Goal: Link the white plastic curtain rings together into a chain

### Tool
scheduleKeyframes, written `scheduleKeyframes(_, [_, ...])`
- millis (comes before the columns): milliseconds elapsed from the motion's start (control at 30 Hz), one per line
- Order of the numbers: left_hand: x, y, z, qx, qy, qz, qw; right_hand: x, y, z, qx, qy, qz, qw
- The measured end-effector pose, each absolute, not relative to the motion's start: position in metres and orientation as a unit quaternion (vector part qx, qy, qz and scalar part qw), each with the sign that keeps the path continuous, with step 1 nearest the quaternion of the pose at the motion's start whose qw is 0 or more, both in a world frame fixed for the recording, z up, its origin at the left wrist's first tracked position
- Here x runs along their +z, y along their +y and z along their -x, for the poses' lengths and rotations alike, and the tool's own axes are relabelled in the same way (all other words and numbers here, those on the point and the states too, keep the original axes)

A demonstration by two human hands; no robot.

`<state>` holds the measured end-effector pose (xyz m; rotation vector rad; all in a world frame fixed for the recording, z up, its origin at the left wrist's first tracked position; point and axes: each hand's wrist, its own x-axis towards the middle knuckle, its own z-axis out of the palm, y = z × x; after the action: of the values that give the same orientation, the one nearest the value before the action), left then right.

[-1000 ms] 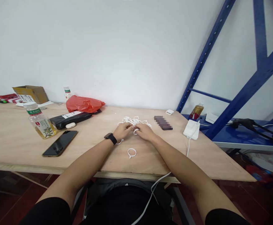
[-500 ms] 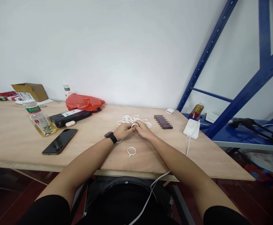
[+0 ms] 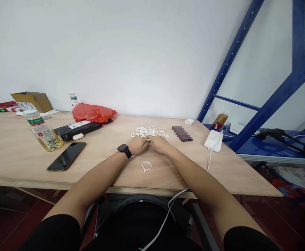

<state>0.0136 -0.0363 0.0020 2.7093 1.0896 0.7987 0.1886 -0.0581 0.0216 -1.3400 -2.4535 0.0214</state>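
My left hand (image 3: 138,144) and my right hand (image 3: 161,144) meet over the wooden table (image 3: 19,160), fingers curled and pinched together on a small white ring (image 3: 149,140) between them. Most of that ring is hidden by the fingers. A black watch (image 3: 124,150) is on my left wrist. Just beyond the hands lies a pile of several white rings (image 3: 149,132). One closed white ring (image 3: 146,166) lies alone on the table, nearer to me than the hands.
Left of the hands are a black phone (image 3: 66,156), a bottle of yellow drink (image 3: 43,131), a black packet (image 3: 77,128), a red bag (image 3: 93,113) and a cardboard box (image 3: 32,101). A white charger (image 3: 213,141) with its cable sits right, by blue shelving (image 3: 267,99).
Both hands have shifted slightly away from me toward the pile, still pinched on the small ring. The view has tilted a little; the lone ring has not moved.
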Motion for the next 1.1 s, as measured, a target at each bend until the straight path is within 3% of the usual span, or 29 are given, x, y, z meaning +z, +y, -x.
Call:
scheduleKeyframes(133, [0.005, -0.036, -0.014, 0.250, 0.366, -0.896, 0.004, 0.024, -0.059, -0.190, 0.002, -0.865, 0.471, 0.171])
scheduleKeyframes(233, [0.008, -0.036, -0.010, 0.294, 0.387, -0.873, 0.049, 0.024, -0.059, -0.193, -0.007, -0.852, 0.482, 0.205])
scheduleKeyframes(367, [0.014, -0.033, 0.000, 0.372, 0.410, -0.819, 0.151, 0.026, -0.056, -0.201, -0.002, -0.792, 0.522, 0.317])
scheduleKeyframes(500, [0.026, -0.027, 0.015, 0.319, 0.406, -0.835, 0.189, 0.027, -0.052, -0.207, -0.015, -0.739, 0.520, 0.429])
scheduleKeyframes(567, [0.031, -0.024, 0.025, 0.229, 0.387, -0.850, 0.272, 0.025, -0.049, -0.208, -0.029, -0.737, 0.539, 0.407])
scheduleKeyframes(733, [0.035, -0.019, 0.051, 0.014, 0.399, -0.821, 0.408, 0.015, -0.042, -0.213, -0.020, -0.752, 0.610, 0.249])
scheduleKeyframes(900, [0.027, -0.018, 0.045, 0.028, 0.412, -0.856, 0.311, 0.012, -0.040, -0.216, 0.000, -0.780, 0.562, 0.275])
scheduleKeyframes(1100, [0.021, -0.028, 0.015, 0.262, 0.417, -0.859, 0.139, 0.011, -0.048, -0.195, 0.098, -0.823, 0.457, 0.322])
